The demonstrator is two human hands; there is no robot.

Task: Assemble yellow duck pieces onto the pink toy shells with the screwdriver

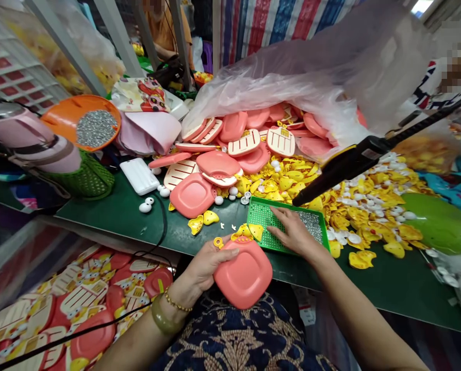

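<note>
Being held in the left hand (202, 268), a coral-pink rounded-square plastic plate (244, 275) is clamped between the thumb and fingers, with a yellow plastic duck-shaped piece (246, 233) lying against its upper edge and a small yellow plastic ring (218, 242) seen just above the thumb. The fingers of the right hand (294, 232) are spread apart and laid flat on a green perforated plastic tray (263, 216), with nothing seen held by them, and small silver beads (311, 224) are heaped just to their right. Beyond the fingers, a large unsorted heap of loose coral-pink plastic plates (234, 129) and cream slotted plastic plates (244, 143) is left on the dark green table (149, 232), and a wide spread of loose yellow plastic duck pieces (365, 206) lies to the right of the right fingers. White plastic balls (145, 207) are scattered to the left of the left fingers. Below and to the left of those fingers, a pile of pink and cream plates (79, 304) is seen in a clear plastic bin (17, 257), with yellow duck parts apparently already fitted, so part of the stock appears done while much remains loose.
</note>
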